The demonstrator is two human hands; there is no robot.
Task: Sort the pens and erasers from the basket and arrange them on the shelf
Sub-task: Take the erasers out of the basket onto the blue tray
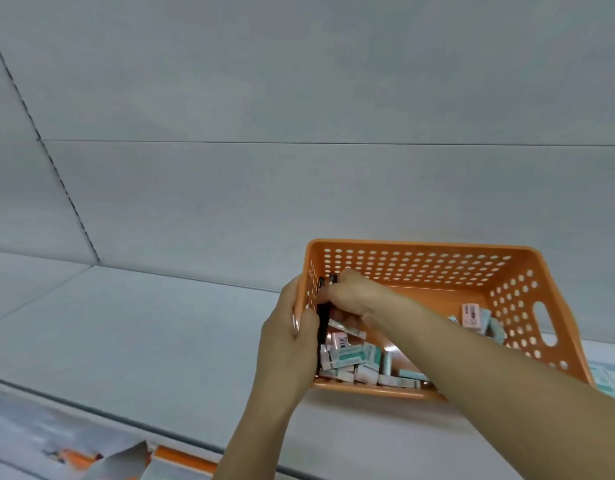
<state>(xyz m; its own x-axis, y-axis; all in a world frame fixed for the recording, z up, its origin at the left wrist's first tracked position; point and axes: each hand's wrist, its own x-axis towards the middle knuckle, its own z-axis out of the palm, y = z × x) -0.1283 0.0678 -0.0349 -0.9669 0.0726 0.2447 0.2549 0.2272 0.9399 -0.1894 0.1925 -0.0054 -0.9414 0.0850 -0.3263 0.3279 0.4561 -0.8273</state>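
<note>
Inside the orange basket [420,251], the right hand [351,296] is grasping black pens [323,317].
The left hand [288,344] is gripping the basket wall just beside it; boxed erasers [351,356] are lying below both hands, unsorted; the shelf [160,334] is holding nothing arranged yet.

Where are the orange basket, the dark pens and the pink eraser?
orange basket [416,263]: head view, on its far perforated wall.
dark pens [322,320]: head view, on the barrels by the basket's left wall.
pink eraser [471,315]: head view, on its label face.
</note>
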